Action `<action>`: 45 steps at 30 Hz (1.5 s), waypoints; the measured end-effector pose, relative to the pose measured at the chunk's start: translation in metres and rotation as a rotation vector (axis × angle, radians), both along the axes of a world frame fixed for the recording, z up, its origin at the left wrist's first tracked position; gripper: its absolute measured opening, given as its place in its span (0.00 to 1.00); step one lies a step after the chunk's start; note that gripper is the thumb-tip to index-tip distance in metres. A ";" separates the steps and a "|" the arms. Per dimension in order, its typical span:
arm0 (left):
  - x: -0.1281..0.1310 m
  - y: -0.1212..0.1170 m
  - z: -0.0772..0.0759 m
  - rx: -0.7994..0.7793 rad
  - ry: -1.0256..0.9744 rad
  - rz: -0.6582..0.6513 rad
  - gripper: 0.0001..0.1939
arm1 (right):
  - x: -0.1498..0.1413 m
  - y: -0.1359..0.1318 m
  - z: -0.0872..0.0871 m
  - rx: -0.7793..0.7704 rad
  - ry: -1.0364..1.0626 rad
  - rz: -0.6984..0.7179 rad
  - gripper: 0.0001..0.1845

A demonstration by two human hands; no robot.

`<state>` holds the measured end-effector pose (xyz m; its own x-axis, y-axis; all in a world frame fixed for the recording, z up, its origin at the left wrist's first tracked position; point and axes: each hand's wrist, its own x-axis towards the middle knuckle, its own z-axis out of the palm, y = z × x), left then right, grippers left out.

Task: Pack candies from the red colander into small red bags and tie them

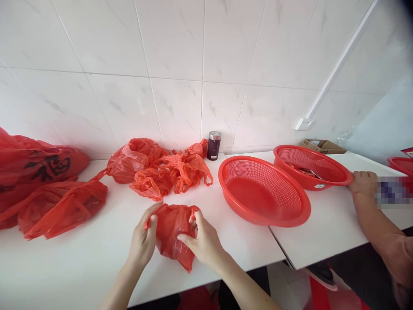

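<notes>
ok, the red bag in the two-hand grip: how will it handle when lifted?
The red bag will likely be floppy: its thin plastic is creased, and the bottom narrows to a limp-looking corner. It may be a bit slippery, given the shiny patches. Weight is uncertain; it bulges somewhat, but whatever may be inside is hidden.

Open along the bare front of the white table (pixel 90 262), left of the left hand (pixel 145 234). Hemmed in farther left by bulging red bags (pixel 64 206), and ahead by crumpled bags (pixel 135 161) with the dark tumbler (pixel 214 148) behind. Blocked between both hands by the held red bag (pixel 172 228). Passable rightward from the right hand (pixel 204 237) up to the near basket (pixel 248 196). Obstructed beyond by the second basket (pixel 332 181) and a co-worker's hand (pixel 364 183) at its rim.
</notes>
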<state>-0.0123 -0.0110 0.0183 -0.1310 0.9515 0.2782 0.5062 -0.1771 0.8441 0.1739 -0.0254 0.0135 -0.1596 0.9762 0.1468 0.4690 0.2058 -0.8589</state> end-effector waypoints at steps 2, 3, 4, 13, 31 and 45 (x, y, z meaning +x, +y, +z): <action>0.005 0.016 -0.008 -0.086 0.081 0.017 0.26 | -0.006 0.001 -0.009 0.007 -0.008 0.010 0.18; 0.007 0.024 -0.010 -0.131 0.147 0.006 0.25 | -0.006 0.001 -0.013 0.002 0.001 0.023 0.16; 0.008 0.031 -0.011 -0.161 0.239 -0.016 0.24 | -0.005 0.001 -0.016 -0.007 0.009 0.037 0.15; 0.039 0.068 -0.007 -0.193 0.729 -0.076 0.17 | 0.029 0.003 -0.035 -0.015 -0.123 -0.073 0.13; 0.051 0.084 -0.031 -0.244 0.944 -0.029 0.15 | 0.030 0.007 -0.052 0.067 -0.399 -0.033 0.05; 0.024 0.105 -0.029 -0.343 0.787 0.139 0.21 | 0.048 -0.051 -0.040 -0.070 -0.397 0.041 0.12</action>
